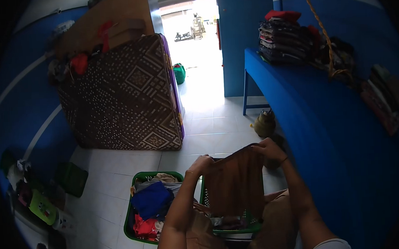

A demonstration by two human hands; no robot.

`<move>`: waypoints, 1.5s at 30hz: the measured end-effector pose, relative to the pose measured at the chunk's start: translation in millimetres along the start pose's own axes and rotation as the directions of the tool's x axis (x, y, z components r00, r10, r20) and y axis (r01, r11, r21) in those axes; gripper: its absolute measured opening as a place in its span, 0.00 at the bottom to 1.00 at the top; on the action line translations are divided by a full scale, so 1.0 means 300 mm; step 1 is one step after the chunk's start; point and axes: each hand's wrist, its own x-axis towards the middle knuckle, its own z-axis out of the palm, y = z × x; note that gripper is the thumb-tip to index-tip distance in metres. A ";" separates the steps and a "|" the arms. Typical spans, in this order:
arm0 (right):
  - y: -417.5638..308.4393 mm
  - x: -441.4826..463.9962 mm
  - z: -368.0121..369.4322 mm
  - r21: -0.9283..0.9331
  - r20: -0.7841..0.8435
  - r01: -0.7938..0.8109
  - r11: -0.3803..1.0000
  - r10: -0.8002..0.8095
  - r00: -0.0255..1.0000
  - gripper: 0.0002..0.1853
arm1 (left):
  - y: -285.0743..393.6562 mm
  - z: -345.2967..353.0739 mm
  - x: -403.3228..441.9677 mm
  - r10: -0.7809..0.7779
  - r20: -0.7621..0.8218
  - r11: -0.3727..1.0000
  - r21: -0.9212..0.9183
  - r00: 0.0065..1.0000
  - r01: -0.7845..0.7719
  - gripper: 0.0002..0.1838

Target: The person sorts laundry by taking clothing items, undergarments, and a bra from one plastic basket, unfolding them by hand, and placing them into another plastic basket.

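Note:
A brown cloth garment (236,181) hangs stretched between my two hands, its top edge pulled nearly straight and its lower part loose. My left hand (200,165) grips the upper left corner, and my right hand (269,149) pinches the upper right corner, a little higher. Which kind of garment it is I cannot tell. Behind and below the cloth stands a green laundry basket (241,231), partly covered by it, with some clothes at its bottom. To the left, a second green basket (128,220) holds a heap of clothes, with a blue cloth (153,200) and a red one (145,227).
A patterned mattress (121,99) leans upright at the left. Along the right runs a blue table (307,114) with stacked folded clothes (285,39); a rounded pot-like object (265,124) stands beside it. A green bin (71,178) sits at the left, and an open doorway (198,52) lies ahead.

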 end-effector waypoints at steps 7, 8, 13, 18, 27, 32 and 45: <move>0.102 0.008 0.015 -0.179 -0.084 0.060 0.982 -0.076 0.994 0.20 | 0.028 -0.037 -0.073 -0.081 -0.326 0.941 0.287 0.942 0.180 0.13; 0.116 0.010 0.034 -0.275 -0.136 0.096 0.957 -0.137 0.981 0.19 | 0.027 -0.035 -0.072 -0.091 -0.389 0.938 0.274 0.917 0.210 0.13; 0.185 0.064 0.132 -0.653 -0.265 -0.008 0.758 -0.218 0.939 0.15 | 0.046 -0.045 -0.050 -0.114 -0.518 0.935 0.231 0.848 0.267 0.13; 0.210 0.086 0.190 -0.622 -0.353 -0.026 0.783 -0.250 0.901 0.14 | 0.091 -0.041 -0.046 -0.265 -0.583 0.952 -0.030 0.768 0.306 0.15; 0.143 0.119 0.288 0.413 -0.030 -0.283 0.866 0.324 0.946 0.14 | 0.153 -0.030 -0.013 -0.439 -0.372 0.775 -0.618 0.818 0.135 0.26; 0.166 0.161 0.350 0.378 -0.064 0.020 0.926 0.005 0.998 0.13 | 0.303 -0.036 -0.002 -0.355 -0.179 0.814 -0.541 0.917 0.210 0.34; -0.002 0.127 0.336 0.983 0.000 0.043 0.178 -0.231 0.973 0.20 | 0.124 -0.076 0.000 -0.438 -0.470 0.763 -0.645 0.766 0.041 0.17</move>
